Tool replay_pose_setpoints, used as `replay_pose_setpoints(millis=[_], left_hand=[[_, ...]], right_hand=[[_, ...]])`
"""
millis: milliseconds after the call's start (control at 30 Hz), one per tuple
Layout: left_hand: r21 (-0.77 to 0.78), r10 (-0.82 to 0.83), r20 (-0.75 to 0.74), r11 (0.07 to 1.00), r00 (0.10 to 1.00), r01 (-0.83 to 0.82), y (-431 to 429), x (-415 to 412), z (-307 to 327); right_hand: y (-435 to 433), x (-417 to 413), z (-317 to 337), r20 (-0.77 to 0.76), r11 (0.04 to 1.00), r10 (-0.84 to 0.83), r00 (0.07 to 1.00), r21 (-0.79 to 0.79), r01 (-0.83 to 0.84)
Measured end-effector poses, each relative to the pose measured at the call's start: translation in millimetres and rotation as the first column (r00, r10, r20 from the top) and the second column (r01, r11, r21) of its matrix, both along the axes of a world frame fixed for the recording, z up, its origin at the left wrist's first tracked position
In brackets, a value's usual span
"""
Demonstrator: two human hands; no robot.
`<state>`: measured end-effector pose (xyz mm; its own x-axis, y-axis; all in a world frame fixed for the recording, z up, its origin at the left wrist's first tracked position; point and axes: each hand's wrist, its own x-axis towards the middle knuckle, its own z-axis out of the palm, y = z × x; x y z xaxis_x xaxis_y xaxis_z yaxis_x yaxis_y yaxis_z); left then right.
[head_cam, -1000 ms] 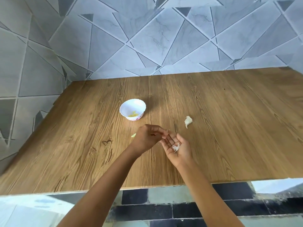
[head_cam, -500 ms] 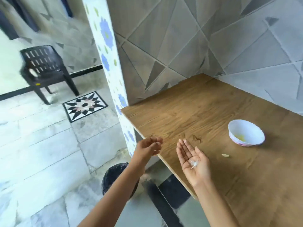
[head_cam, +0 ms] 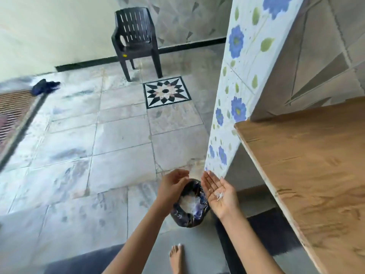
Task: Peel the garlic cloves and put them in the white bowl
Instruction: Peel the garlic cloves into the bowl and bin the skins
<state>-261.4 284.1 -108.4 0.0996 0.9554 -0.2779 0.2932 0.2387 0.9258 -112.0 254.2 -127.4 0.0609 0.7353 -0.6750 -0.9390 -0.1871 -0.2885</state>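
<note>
My right hand [head_cam: 218, 192] is held palm up over the floor, fingers straight, with small white scraps of garlic peel [head_cam: 218, 195] lying on the palm. My left hand [head_cam: 171, 184] hovers beside it with loosely curled fingers and holds nothing. Both hands are above a small bin lined with a dark bag [head_cam: 189, 209] that has white peel in it. The white bowl and the garlic cloves are out of view.
The wooden table [head_cam: 308, 165] runs along the right, its edge close to my right hand. A flower-patterned tiled pillar [head_cam: 233, 91] stands behind it. A dark plastic chair [head_cam: 136, 38] stands far back on the tiled floor. My bare foot [head_cam: 176, 258] is below the bin.
My view has swung left from the table to the floor. Both hands moved off the table edge and now hang over the bin; the peel stays on my right palm.
</note>
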Motion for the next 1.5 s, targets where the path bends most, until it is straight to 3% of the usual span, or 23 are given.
replay_pose_setpoints(millis=[133,367,533,700,767,800,833,867,900,933,967,1033,1067,1100,1167,1200,1233,1267,1300,1367,1400,1433,1500], left_hand=[[-0.094,-0.009,-0.080,0.996,0.997,0.001,56,-10,-77],[-0.234,-0.097,-0.164,0.970,0.982,0.057,128,-1,-262],[-0.262,-0.134,-0.169,0.961,0.976,0.087,146,10,-401],[-0.213,-0.099,-0.156,0.975,0.983,0.064,139,27,-484],[-0.174,-0.041,-0.046,0.984,0.998,0.033,129,39,-490],[-0.172,-0.016,0.047,0.985,0.999,0.024,125,46,-488],[-0.162,-0.026,0.128,0.986,0.991,0.047,121,53,-488],[-0.140,-0.087,0.182,0.984,0.979,0.113,114,59,-493],[-0.129,-0.185,0.152,0.970,0.971,0.205,106,64,-503],[-0.140,-0.287,0.072,0.945,0.955,0.295,97,62,-526],[-0.217,-0.356,-0.053,0.916,0.933,0.337,95,57,-545],[-0.500,-0.309,-0.290,0.856,0.906,0.132,101,42,-570],[-0.519,-0.231,-0.347,0.855,0.909,0.019,107,37,-572],[-0.447,-0.125,-0.316,0.894,0.941,-0.031,110,36,-566],[-0.201,-0.029,-0.079,0.979,0.996,0.013,118,44,-536],[-0.095,-0.114,0.006,0.989,0.993,0.114,117,49,-523],[-0.023,-0.237,-0.008,0.971,0.971,0.237,109,52,-522],[-0.023,-0.345,-0.069,0.939,0.936,0.344,101,49,-532],[-0.157,-0.380,-0.137,0.920,0.915,0.358,99,44,-545],[-0.443,-0.282,-0.264,0.885,0.922,0.144,107,34,-560],[-0.416,-0.188,-0.254,0.907,0.949,0.069,111,33,-560],[-0.308,-0.096,-0.144,0.950,0.985,0.048,113,37,-549],[-0.122,-0.199,0.075,0.971,0.977,0.207,112,48,-524]], right_hand=[[55,-14,-71,0.031,0.989,-0.016,0.999,-0.145,0.021],[130,-19,-254,0.103,0.923,0.055,0.993,-0.384,-0.012],[155,-9,-401,0.167,0.867,0.204,0.965,-0.489,-0.099],[156,1,-491,0.140,0.785,0.378,0.915,-0.572,-0.237],[155,-1,-501,0.112,0.745,0.444,0.889,-0.597,-0.297],[156,-5,-498,0.189,0.750,0.494,0.849,-0.586,-0.306],[160,-1,-495,0.213,0.803,0.440,0.872,-0.528,-0.276],[163,2,-496,0.055,0.898,0.253,0.966,-0.384,-0.214],[162,1,-482,-0.079,0.767,0.120,0.990,-0.626,-0.143],[159,1,-486,0.151,0.720,0.365,0.919,-0.672,-0.175],[156,0,-475,0.171,0.729,0.378,0.910,-0.661,-0.179],[153,3,-487,-0.007,0.764,0.281,0.960,-0.604,-0.228],[151,2,-486,0.006,0.803,0.296,0.955,-0.543,-0.246],[151,3,-484,0.030,0.792,0.356,0.934,-0.541,-0.285],[149,2,-489,0.067,0.788,0.377,0.924,-0.547,-0.282],[149,-3,-486,0.072,0.792,0.384,0.920,-0.538,-0.289],[151,-7,-485,0.063,0.795,0.388,0.919,-0.528,-0.299],[153,-11,-484,0.055,0.793,0.397,0.916,-0.524,-0.312],[154,-15,-477,0.073,0.799,0.404,0.912,-0.514,-0.313],[154,-16,-470,0.110,0.821,0.404,0.908,-0.480,-0.308],[153,-17,-470,0.117,0.838,0.396,0.911,-0.451,-0.306],[152,-16,-470,0.131,0.836,0.398,0.908,-0.458,-0.301],[151,-18,-473,0.110,0.817,0.384,0.917,-0.503,-0.282]])
